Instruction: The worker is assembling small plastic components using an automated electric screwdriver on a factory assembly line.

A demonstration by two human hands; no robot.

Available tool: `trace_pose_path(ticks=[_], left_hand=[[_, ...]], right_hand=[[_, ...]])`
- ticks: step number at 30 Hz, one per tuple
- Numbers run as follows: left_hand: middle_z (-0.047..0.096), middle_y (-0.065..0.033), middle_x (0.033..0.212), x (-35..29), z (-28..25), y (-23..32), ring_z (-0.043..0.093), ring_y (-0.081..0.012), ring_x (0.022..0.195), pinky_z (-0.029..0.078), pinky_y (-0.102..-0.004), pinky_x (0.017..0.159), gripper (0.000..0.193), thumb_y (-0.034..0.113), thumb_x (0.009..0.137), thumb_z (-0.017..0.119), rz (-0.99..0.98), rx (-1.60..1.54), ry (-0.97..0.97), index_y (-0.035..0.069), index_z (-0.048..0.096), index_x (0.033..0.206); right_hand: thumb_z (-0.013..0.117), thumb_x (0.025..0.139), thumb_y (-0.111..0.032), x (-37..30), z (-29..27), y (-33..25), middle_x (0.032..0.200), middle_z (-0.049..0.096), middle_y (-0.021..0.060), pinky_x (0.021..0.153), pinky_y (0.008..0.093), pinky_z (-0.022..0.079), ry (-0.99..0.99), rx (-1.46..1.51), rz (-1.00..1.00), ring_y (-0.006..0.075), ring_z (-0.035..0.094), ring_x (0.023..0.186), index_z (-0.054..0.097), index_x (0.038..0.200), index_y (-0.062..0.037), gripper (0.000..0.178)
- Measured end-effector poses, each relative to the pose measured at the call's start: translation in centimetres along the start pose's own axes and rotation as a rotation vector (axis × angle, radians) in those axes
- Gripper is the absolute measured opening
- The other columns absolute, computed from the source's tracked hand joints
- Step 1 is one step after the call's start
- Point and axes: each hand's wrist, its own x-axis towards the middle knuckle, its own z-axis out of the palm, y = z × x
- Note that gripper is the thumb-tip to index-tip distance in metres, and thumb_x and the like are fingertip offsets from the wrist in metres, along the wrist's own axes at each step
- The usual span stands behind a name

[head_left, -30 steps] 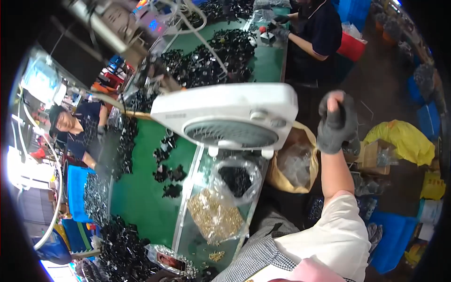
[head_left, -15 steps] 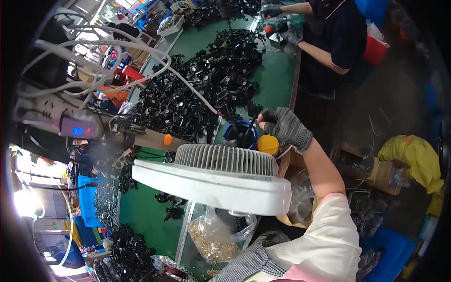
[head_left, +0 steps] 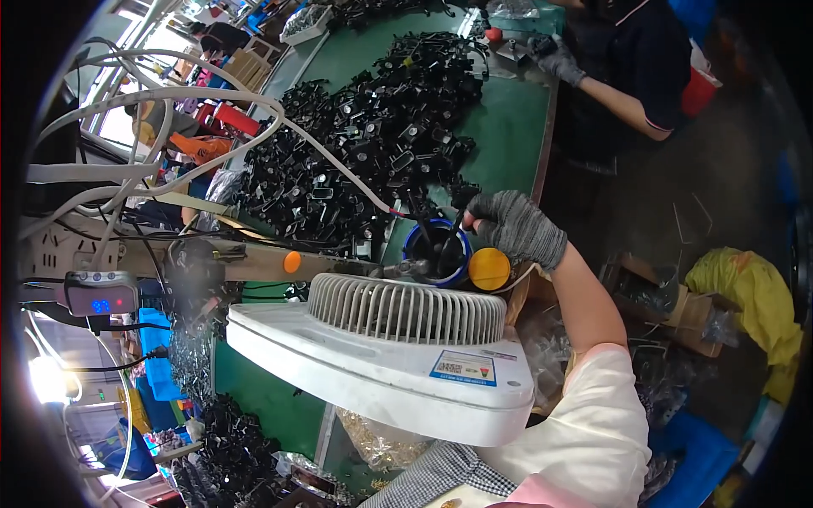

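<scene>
Grey knit-gloved right hand (head_left: 518, 230) at blue-rimmed round tub (head_left: 465, 266)

We curl our fingers beside its rim; whether they pinch the slim black piece (head_left: 458, 223) there, we cannot tell. The tub shows just behind our white plastic fan (head_left: 381, 369).

Green table (head_left: 504, 140), heaped black parts (head_left: 364, 152)

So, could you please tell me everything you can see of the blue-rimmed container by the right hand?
The container is round and open-topped, with a blue rim, perhaps plastic. Dark items sit inside, too blurred to identify. Its mouth faces the camera, just beyond the white fan, with a yellow-orange disc close by on its right. The gloved right hand is at its upper right rim, fingers curled; whether they touch it cannot be told. Its base is hidden.
</scene>
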Motion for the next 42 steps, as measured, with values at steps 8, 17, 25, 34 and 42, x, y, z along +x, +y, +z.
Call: trace_pose_path(ticks=[8, 17, 25, 34, 42], left_hand=[[0.065, -0.0108, 0.100, 0.6, 0.0, -0.7, 0.058, -0.0240, 0.092, 0.046, -0.0365, 0.084, 0.036, 0.027, 0.082, 0.074, -0.008, 0.048, -0.011, 0.002, 0.063, 0.105], [0.065, -0.0109, 0.098, 0.5, -0.8, -0.6, 0.059, -0.0242, 0.090, 0.046, -0.0364, 0.082, 0.035, 0.026, 0.081, 0.074, -0.023, 0.115, -0.025, 0.002, 0.063, 0.104], [0.065, -0.0110, 0.097, 0.0, -1.5, -1.4, 0.059, -0.0244, 0.089, 0.046, -0.0364, 0.081, 0.035, 0.026, 0.081, 0.074, -0.012, 0.131, -0.018, 0.002, 0.063, 0.103], [0.065, -0.0111, 0.095, -0.2, -2.6, -2.1, 0.060, -0.0245, 0.087, 0.046, -0.0364, 0.079, 0.034, 0.026, 0.080, 0.074, 0.007, 0.149, -0.033, 0.002, 0.063, 0.101], [0.065, -0.0111, 0.093, -0.4, -3.5, -3.0, 0.060, -0.0247, 0.085, 0.047, -0.0363, 0.078, 0.033, 0.026, 0.080, 0.074, 0.020, 0.159, -0.017, 0.002, 0.063, 0.100]], right_hand=[[0.058, 0.079, 0.001, 1.8, -0.8, -2.2, 0.095, 0.068, 0.0135, 0.077, 0.0339, 0.052, -0.278, -0.497, 0.121, 0.0244, 0.065, 0.086, 0.067, 0.100, -0.0047, 0.024], [0.064, 0.076, -0.006, 4.9, 1.9, -2.3, 0.094, 0.067, 0.0135, 0.081, 0.0373, 0.053, -0.477, -0.698, -0.036, 0.0311, 0.065, 0.090, 0.068, 0.103, -0.0087, 0.028], [0.064, 0.075, -0.007, 5.7, 2.5, -2.9, 0.085, 0.065, 0.0122, 0.076, 0.0383, 0.053, -0.472, -0.942, -0.030, 0.0290, 0.065, 0.085, 0.067, 0.098, -0.0069, 0.023], [0.064, 0.080, -0.019, 7.7, 1.6, -5.7, 0.083, 0.069, 0.0105, 0.071, 0.0401, 0.051, -0.506, -0.697, -0.061, 0.0281, 0.066, 0.079, 0.069, 0.095, -0.0091, 0.019], [0.061, 0.081, -0.024, 7.0, 1.9, -12.1, 0.090, 0.070, 0.0111, 0.076, 0.0402, 0.053, -0.574, -0.895, 0.166, 0.0303, 0.067, 0.084, 0.072, 0.098, -0.0131, 0.023]])
